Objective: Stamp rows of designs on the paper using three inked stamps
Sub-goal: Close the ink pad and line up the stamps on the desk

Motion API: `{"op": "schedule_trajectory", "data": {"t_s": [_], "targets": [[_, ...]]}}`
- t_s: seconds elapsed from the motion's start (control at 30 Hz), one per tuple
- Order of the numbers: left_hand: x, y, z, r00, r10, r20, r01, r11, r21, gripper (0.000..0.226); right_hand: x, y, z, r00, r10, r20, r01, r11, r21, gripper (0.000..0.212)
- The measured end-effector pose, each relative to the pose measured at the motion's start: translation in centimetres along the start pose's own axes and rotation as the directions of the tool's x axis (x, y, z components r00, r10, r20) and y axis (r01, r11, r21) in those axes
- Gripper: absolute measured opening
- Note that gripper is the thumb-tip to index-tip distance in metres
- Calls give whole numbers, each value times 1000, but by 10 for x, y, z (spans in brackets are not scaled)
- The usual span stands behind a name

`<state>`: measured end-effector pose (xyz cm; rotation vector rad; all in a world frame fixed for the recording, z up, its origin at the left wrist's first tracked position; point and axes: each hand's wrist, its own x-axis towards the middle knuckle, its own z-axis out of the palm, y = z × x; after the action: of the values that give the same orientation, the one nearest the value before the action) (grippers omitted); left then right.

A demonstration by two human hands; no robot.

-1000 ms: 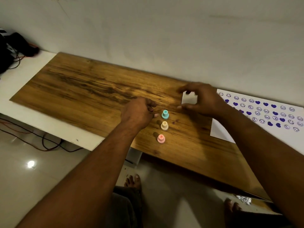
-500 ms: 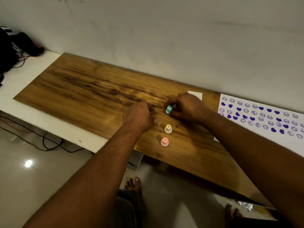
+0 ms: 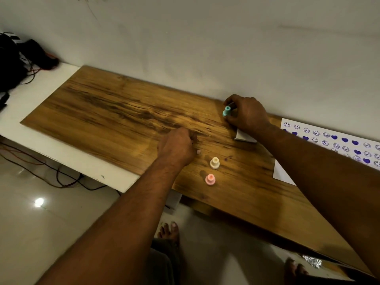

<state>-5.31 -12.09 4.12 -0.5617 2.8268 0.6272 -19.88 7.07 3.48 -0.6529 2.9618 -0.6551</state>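
Note:
My right hand point(image 3: 247, 116) pinches the teal stamp point(image 3: 226, 111) and holds it tilted above the far side of the wooden board point(image 3: 115, 120). A small white box point(image 3: 244, 137) lies just under my right wrist. The cream stamp point(image 3: 214, 162) and the pink stamp point(image 3: 210, 179) stand upright on the board. My left hand point(image 3: 177, 147) rests on the board left of the cream stamp, fingers curled, holding nothing that I can see. The white paper point(image 3: 329, 140), printed with rows of purple smileys and hearts, lies at the right, partly hidden by my right forearm.
The board lies on a white table point(image 3: 30, 103) against a wall. Black gear with red cables point(image 3: 18, 60) sits at the far left of the table. Cables run on the tiled floor below, and bare feet point(image 3: 170, 231) show under the table edge.
My right hand set down the white box, picked the teal stamp out of the row and carried it up and to the right. My left hand stayed put.

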Motion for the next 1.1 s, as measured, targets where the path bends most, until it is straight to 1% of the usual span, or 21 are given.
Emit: {"op": "schedule_trajectory", "data": {"t_s": [0.1, 0.2, 0.23, 0.3, 0.37, 0.4, 0.47, 0.67, 0.83, 0.97, 1.03, 1.1], "targets": [[-2, 2, -1, 1000, 11, -8, -11, 1000, 26, 50, -6, 3, -1, 1000, -14, -5, 14, 999, 40, 55], [-2, 3, -2, 1000, 7, -14, -6, 999, 34, 51, -20, 16, -11, 994, -92, -56, 96, 993, 63, 60], [-2, 2, -1, 1000, 3, -13, -3, 1000, 31, 52, -26, 23, -15, 991, -125, -48, 127, 991, 50, 63], [-1, 2, -1, 1000, -3, -10, 4, 1000, 30, 53, -38, 38, -25, 984, -176, 37, 175, 984, 11, 73], [-1, 2, -1, 1000, -5, -9, 6, 999, 41, 54, -50, 50, -30, 974, -185, 131, 187, 982, -4, 84], [-2, 2, -1, 1000, -2, -9, 2, 999, 46, 55, -55, 54, -30, 971, -180, 156, 183, 983, -3, 87], [-1, 2, -1, 1000, 2, -11, -1, 999, 50, 54, -58, 59, -25, 973, -167, 162, 167, 986, 9, 91], [-1, 6, -1, 1000, 6, -4, -6, 998, 67, 52, -56, 62, -9, 992, -79, 98, 72, 995, 68, 92], [1, 5, -1, 1000, 6, -12, -5, 998, 61, 50, -54, 67, -6, 992, -61, 106, 53, 995, 85, 97], [0, 4, -2, 1000, 14, -13, -13, 999, 43, 46, -52, 67, -11, 983, -92, 162, 81, 994, 78, 103], [0, 3, -1, 1000, 15, -14, -14, 999, 28, 47, -56, 65, -14, 988, -109, 113, 99, 991, 87, 101], [1, 1, -1, 1000, 14, -11, -14, 1000, 14, 49, -63, 59, -19, 991, -131, -9, 132, 987, 88, 90]]}}
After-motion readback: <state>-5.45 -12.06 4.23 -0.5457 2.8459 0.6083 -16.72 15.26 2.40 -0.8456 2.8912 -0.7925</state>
